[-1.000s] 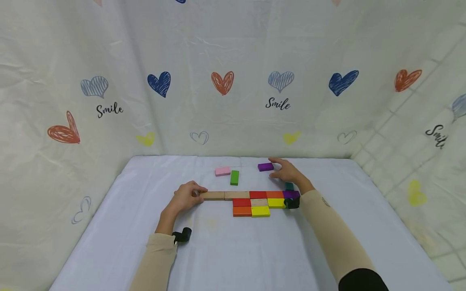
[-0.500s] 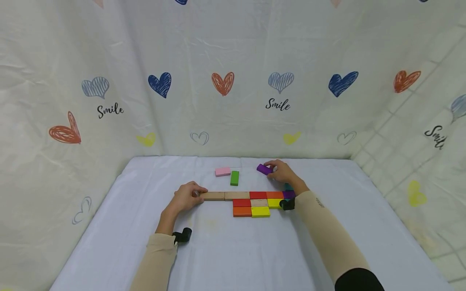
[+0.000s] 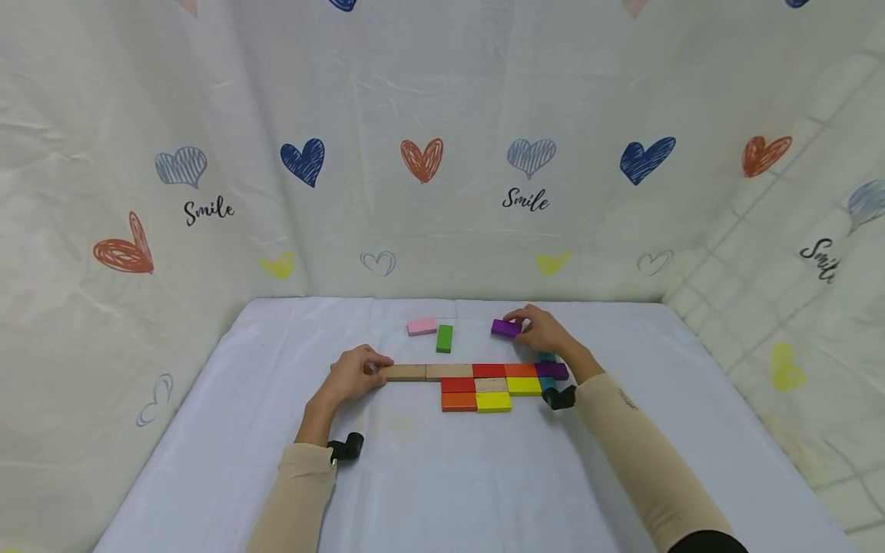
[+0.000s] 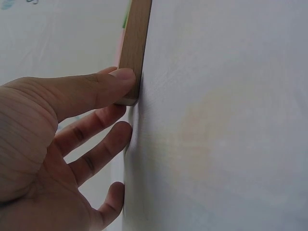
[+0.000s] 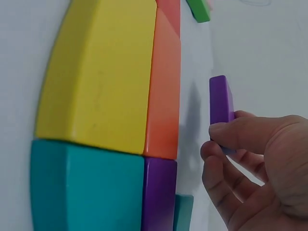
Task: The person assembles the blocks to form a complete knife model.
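— Left hand (image 3: pixel 355 374): what's it got?
— Thumb and fingers pinch the left end of a wooden block (image 3: pixel 406 373). Spare fingers loosely bent.
— Right hand (image 3: pixel 545 332)?
— Gripping a purple block (image 3: pixel 506 329) by its right end, thumb on one face. Block sits toward the far edge of the worktop (image 3: pixel 415 476), a bit right of centre. Looks lifted: right wrist view has its shadow apart from it.
— Where's the wooden one?
— Mid-worktop, left end of a row parallel to the far edge. Left to right after it: second wooden block (image 3: pixel 449 372), red block (image 3: pixel 488 371), orange block (image 3: pixel 520 371), purple end block (image 3: pixel 553 371).
— Nearer the person?
— Middle row touching that one: lower red block (image 3: pixel 458 385), pale block (image 3: pixel 490 385), yellow block (image 3: pixel 523 386), teal block (image 5: pixel 103 187). Front row: lower orange block (image 3: pixel 459 402), lower yellow block (image 3: pixel 493 402).
— Far-edge side?
— Second teal block (image 3: pixel 546 357) just behind the purple end block, partly hidden. Pink block (image 3: pixel 422 327) and green block (image 3: pixel 445 339) just beside each other, near the far edge, left of the gripped purple.
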`<state>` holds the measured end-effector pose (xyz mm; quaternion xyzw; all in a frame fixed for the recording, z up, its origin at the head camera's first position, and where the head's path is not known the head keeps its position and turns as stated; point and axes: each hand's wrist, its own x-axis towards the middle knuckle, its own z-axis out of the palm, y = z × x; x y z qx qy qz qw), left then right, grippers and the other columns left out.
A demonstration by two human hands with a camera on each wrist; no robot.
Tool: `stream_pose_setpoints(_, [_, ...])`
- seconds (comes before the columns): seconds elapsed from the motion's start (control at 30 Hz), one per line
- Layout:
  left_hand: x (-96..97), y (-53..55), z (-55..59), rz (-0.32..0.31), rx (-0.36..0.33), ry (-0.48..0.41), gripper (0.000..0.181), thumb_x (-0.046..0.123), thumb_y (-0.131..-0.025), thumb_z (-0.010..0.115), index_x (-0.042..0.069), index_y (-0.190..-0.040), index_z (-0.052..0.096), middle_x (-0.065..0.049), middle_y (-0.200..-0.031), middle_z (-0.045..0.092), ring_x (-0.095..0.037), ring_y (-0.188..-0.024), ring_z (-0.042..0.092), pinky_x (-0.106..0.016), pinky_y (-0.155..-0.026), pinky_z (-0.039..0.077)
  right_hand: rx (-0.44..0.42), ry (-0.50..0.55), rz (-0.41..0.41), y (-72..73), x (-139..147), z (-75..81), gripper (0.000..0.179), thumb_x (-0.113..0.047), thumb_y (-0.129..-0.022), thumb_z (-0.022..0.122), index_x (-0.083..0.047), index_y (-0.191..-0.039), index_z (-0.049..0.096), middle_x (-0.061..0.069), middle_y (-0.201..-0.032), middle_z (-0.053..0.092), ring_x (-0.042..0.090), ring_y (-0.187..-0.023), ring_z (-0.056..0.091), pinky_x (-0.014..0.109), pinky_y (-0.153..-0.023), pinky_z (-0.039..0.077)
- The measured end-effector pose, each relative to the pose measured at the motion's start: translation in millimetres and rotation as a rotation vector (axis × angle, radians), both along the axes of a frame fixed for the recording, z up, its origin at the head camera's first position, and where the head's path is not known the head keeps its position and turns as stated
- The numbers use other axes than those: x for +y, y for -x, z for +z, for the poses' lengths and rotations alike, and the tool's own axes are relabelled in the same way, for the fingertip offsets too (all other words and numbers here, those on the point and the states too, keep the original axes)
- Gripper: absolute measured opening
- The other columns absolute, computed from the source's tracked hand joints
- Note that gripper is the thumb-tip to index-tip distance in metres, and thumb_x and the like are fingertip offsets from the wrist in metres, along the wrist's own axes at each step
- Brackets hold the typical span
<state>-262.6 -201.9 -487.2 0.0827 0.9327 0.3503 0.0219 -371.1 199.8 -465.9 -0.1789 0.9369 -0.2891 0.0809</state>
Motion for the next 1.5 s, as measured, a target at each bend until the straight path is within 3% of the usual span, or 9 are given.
stream_pose_setpoints(0.47, [1.0,-0.7,-0.6,0.001,0.017,0.005,0.031,0.011,-0.084,0.083,0.019,-0.114,0.080,0.002,-0.101,0.066,-0.013,-0.080,0.053,-0.043,-0.079,0.031,0.068,0.098,0.041,-48.5,24,13.9,0.044,-0.004,-0.092,0.071,-0.016,-0.135,0.066,0.012,-0.122,0.059,0.026,-0.101,0.060,0.040,-0.086,0.057])
stream_pose_setpoints(0.77, [1.1,-1.7,-0.1,0.000,0.015,-0.003,0.031,0.010,-0.084,0.082,0.019,-0.114,0.080,0.000,-0.101,0.066,-0.013,-0.079,0.053,-0.039,-0.076,0.030,0.093,0.149,0.051,-87.5,42,19.3,0.044,-0.004,-0.092,0.071,-0.018,-0.133,0.067,0.008,-0.119,0.060,0.023,-0.098,0.059,0.023,-0.078,0.054])
stream_pose_setpoints(1.03, [1.1,-1.7,1.2,0.002,0.006,-0.010,0.032,0.010,-0.084,0.082,0.019,-0.114,0.080,0.000,-0.101,0.067,-0.013,-0.080,0.053,-0.046,-0.081,0.031,0.101,0.171,0.086,-118.3,55,12.6,0.043,-0.002,-0.091,0.072,-0.019,-0.131,0.069,0.003,-0.116,0.059,0.020,-0.097,0.056,0.023,-0.078,0.054])
stream_pose_setpoints(1.27, [0.3,-0.3,-1.5,0.002,0.008,-0.010,0.032,0.011,-0.084,0.082,0.020,-0.115,0.079,0.000,-0.101,0.067,-0.013,-0.080,0.053,-0.042,-0.079,0.030,0.035,0.129,0.110,-134.0,54,1.7,0.044,0.000,-0.091,0.071,-0.021,-0.129,0.070,0.000,-0.112,0.058,0.017,-0.095,0.056,0.022,-0.079,0.053])
stream_pose_setpoints(1.5, [0.4,-1.0,-1.5,0.003,-0.002,-0.007,0.032,0.011,-0.084,0.082,0.020,-0.115,0.079,0.001,-0.101,0.066,-0.014,-0.081,0.054,-0.043,-0.080,0.031,0.000,0.077,0.131,-139.9,49,-5.9,0.042,-0.002,-0.089,0.073,-0.020,-0.128,0.071,0.000,-0.110,0.058,0.020,-0.094,0.056,0.021,-0.078,0.052])
